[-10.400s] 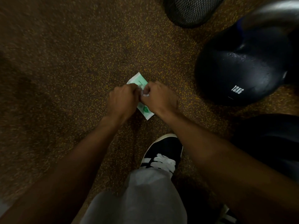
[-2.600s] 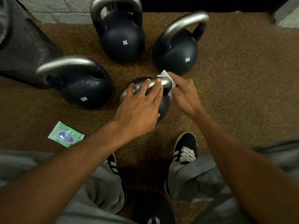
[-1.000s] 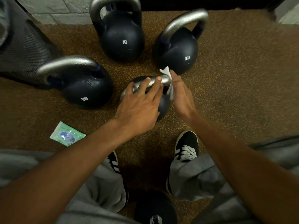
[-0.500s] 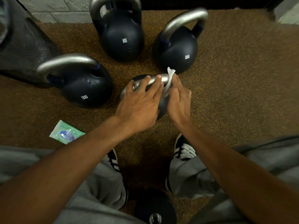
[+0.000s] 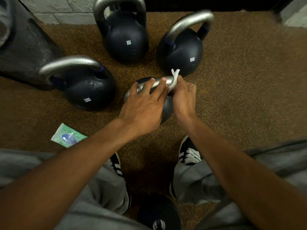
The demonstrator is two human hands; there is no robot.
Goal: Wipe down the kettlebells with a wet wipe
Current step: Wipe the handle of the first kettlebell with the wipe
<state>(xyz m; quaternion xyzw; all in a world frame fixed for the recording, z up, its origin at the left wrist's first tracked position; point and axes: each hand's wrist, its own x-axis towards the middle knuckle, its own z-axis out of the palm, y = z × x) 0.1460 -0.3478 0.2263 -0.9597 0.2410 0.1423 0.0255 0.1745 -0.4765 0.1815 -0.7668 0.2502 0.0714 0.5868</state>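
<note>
- Right hand now curls closed around the wet wipe, wrapped over the nearest kettlebell's handle.
- Left hand stays flat, open, on that handle.
- Kettlebell unmoved, mid-floor.

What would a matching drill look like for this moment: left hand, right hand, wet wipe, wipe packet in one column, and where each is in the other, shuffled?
Column one:
1. left hand
2. right hand
3. wet wipe
4. wipe packet

Column two:
A. lying flat on the floor, left of the person's feet
B. draped over the right end of the steel handle
C. spread flat over the nearest kettlebell's handle
D. pinching the white cloth against the handle

Pairs: 1-C, 2-D, 3-B, 4-A
</note>
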